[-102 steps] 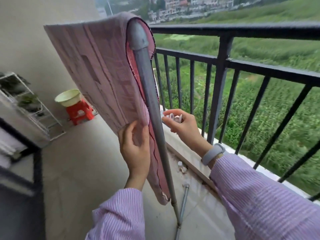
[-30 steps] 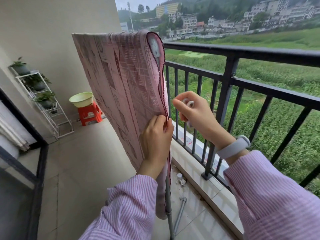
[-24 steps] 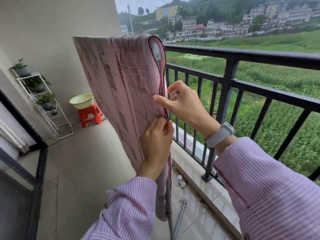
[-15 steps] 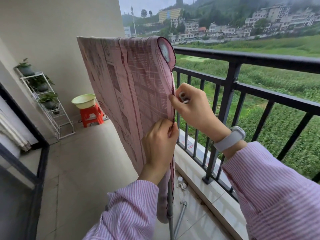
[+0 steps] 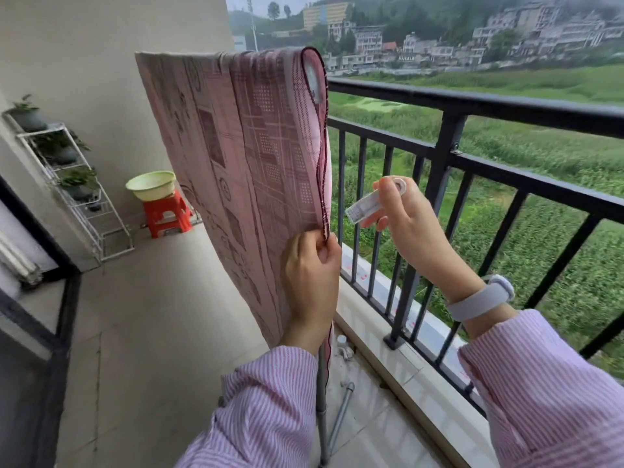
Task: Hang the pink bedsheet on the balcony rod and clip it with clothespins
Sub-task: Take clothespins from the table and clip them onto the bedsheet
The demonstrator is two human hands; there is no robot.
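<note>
Left hand: the left hand [image 5: 312, 275] pinches the near edges of the pink bedsheet [image 5: 250, 157] together, thumb and fingers closed on the dark hem, low on the cloth.
Right hand: the right hand [image 5: 403, 217] holds a pale clothespin [image 5: 366, 206] between thumb and fingers, its tip aimed at the hem just above the left hand, near it but not yet touching.
Bedsheet: draped over the rod [image 5: 314, 79], both layers hanging down on either side, top fold at the rod's end.
Handling: thin, soft and light by the look of it; it should bunch and slide easily, so I'd say the doubled hem is the place to grip and clip, close under the pinch.
Clothespin: small, rigid plastic; likely needs a firm squeeze to gape over two layers.
Since half a second ago: the right hand has drawn back from the hem, and the clothespin now shows clear of the cloth; the left pinch has stayed put.
Around: black railing [image 5: 472, 106] to the right; beyond the bedsheet, a green basin [image 5: 150, 184] sits on a red stool [image 5: 165, 214].
</note>
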